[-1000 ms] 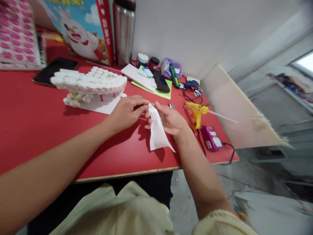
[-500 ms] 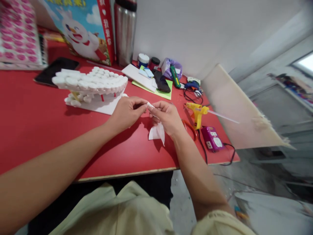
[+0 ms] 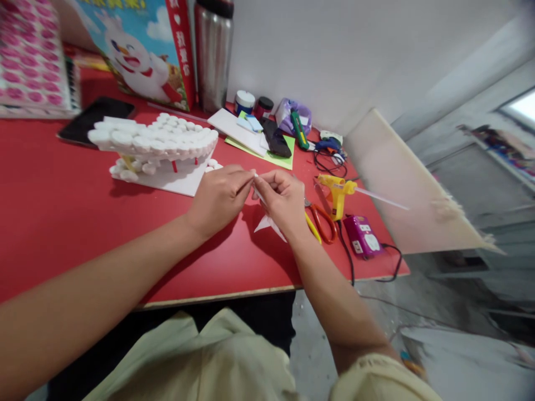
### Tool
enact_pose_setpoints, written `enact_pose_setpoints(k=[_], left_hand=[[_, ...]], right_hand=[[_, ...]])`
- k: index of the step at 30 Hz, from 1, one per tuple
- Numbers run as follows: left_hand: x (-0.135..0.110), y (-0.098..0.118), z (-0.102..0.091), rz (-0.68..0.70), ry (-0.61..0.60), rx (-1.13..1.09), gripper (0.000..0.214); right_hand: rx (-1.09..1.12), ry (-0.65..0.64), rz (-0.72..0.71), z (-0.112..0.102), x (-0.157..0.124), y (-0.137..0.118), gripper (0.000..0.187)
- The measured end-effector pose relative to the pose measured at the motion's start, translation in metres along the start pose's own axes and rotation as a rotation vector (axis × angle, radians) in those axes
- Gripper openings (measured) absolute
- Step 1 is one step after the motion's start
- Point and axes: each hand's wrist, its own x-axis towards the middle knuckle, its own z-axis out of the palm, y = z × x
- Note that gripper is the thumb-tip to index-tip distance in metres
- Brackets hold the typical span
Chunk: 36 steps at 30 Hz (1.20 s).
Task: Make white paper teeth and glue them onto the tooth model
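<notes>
My left hand (image 3: 221,197) and my right hand (image 3: 283,200) meet fingertip to fingertip above the red table, each in a pinch. Between them is a thin white tissue (image 3: 271,224), mostly covered by the fingers; its loose corner hangs below my right hand. A small white bit shows at the fingertips. Left of my hands stands a model covered in rounded white pieces (image 3: 167,139), on a white base board (image 3: 175,182) with red posts. A few white pieces (image 3: 214,165) lie just behind my left hand.
Pliers with red and yellow handles (image 3: 324,224), a yellow glue gun (image 3: 337,192) and a purple power socket (image 3: 363,238) lie to the right. At the back are a steel bottle (image 3: 214,58), paint jars (image 3: 244,102), a green cutter (image 3: 299,129) and a phone-like black slab (image 3: 79,125).
My left hand has turned more palm-down, its fingers closing over the white bit. My right hand has shifted slightly, uncovering more of the pliers. Less of the hanging tissue shows.
</notes>
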Motion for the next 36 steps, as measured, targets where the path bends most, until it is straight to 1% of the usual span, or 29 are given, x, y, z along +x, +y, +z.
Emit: enact_pose_setpoints(k=[3,5,6,8,10,11,12,13,16,20,22,24,27,30,32,33,34,36], left_hand=[[-0.001,0.000,0.002,0.044,-0.015,0.037,0.034],[-0.001,-0.001,0.004,0.042,0.004,-0.039,0.032],[0.000,-0.001,0.004,0.017,0.012,-0.114,0.031],[0.002,-0.002,0.004,-0.108,0.007,-0.327,0.029],[0.005,-0.004,0.003,-0.283,-0.032,-0.554,0.027],[0.006,-0.006,0.002,-0.352,-0.053,-0.635,0.027],[0.007,-0.007,0.002,-0.392,-0.069,-0.683,0.027],[0.008,-0.008,0.001,-0.397,-0.077,-0.698,0.026],[0.009,-0.010,-0.001,-0.320,-0.063,-0.645,0.021],[0.007,-0.007,0.000,-0.239,-0.029,-0.547,0.019],[0.007,-0.005,0.001,-0.217,-0.021,-0.499,0.020],[0.006,-0.004,0.002,-0.200,-0.017,-0.459,0.021],[0.008,-0.005,0.001,-0.194,-0.008,-0.445,0.022],[0.010,-0.008,-0.001,-0.255,-0.034,-0.506,0.019],[0.011,-0.009,-0.003,-0.281,-0.074,-0.560,0.017],[0.011,-0.010,-0.004,-0.277,-0.092,-0.580,0.017],[0.012,-0.010,-0.004,-0.265,-0.104,-0.590,0.018],[0.012,-0.010,-0.005,-0.232,-0.122,-0.588,0.019]], right_hand=[[0.053,0.021,0.047,0.001,0.000,-0.002,0.035],[0.106,0.038,0.080,0.001,0.000,-0.004,0.035],[0.127,0.038,0.092,0.001,0.001,-0.005,0.035],[0.132,0.028,0.089,0.000,0.001,-0.005,0.034],[0.091,0.009,0.049,-0.002,0.002,-0.004,0.032],[0.061,-0.002,0.022,-0.003,0.002,-0.003,0.031],[0.030,-0.013,-0.006,-0.004,0.002,-0.003,0.029],[0.002,-0.023,-0.032,-0.005,0.001,-0.002,0.028],[-0.054,-0.031,-0.078,-0.007,0.000,-0.001,0.025],[-0.074,-0.017,-0.070,-0.007,-0.002,-0.001,0.027],[-0.048,-0.007,-0.044,-0.006,-0.002,-0.003,0.030],[0.033,-0.019,0.027,-0.005,-0.001,-0.006,0.032],[0.244,-0.105,0.224,-0.010,0.004,-0.013,0.036],[0.458,-0.271,0.501,-0.018,0.012,-0.017,0.039],[0.575,-0.396,0.674,-0.023,0.016,-0.017,0.049],[0.625,-0.444,0.736,-0.025,0.018,-0.016,0.052],[0.668,-0.474,0.775,-0.026,0.019,-0.015,0.054],[0.739,-0.486,0.800,-0.027,0.020,-0.013,0.052]])
